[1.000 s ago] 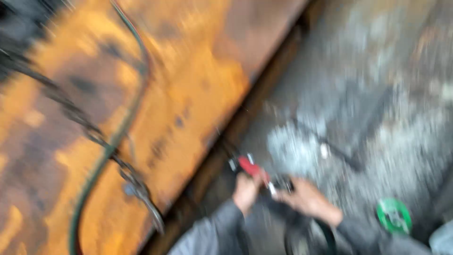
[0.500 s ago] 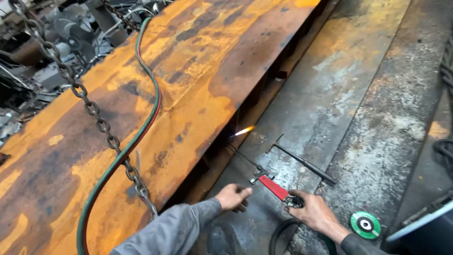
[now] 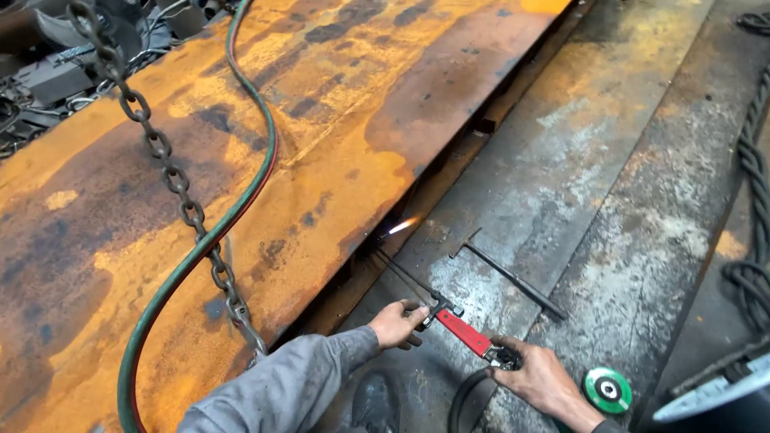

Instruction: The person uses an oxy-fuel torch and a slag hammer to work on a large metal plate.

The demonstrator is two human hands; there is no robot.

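Head view: left hand [image 3: 397, 325] pinches the torch [image 3: 461, 330] neck, right hand [image 3: 537, 377] wrapped on its valve end, flame [image 3: 403, 225] ahead at the rusty plate [image 3: 241, 200] edge—likely cutting under way, steady guiding needed; steel floor [image 3: 609, 184], chain [image 3: 172, 180], hose [image 3: 216, 216], green disc [image 3: 607, 390] right.

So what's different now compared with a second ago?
Mostly the view: a second ago it was a blur, now it is steady and sharp. The flame shows at the torch tip by the edge of the rusty plate. Unchanged: the left hand near the torch head, the right hand at its rear end, and the green disc, T-shaped rod, hose and chain in place.
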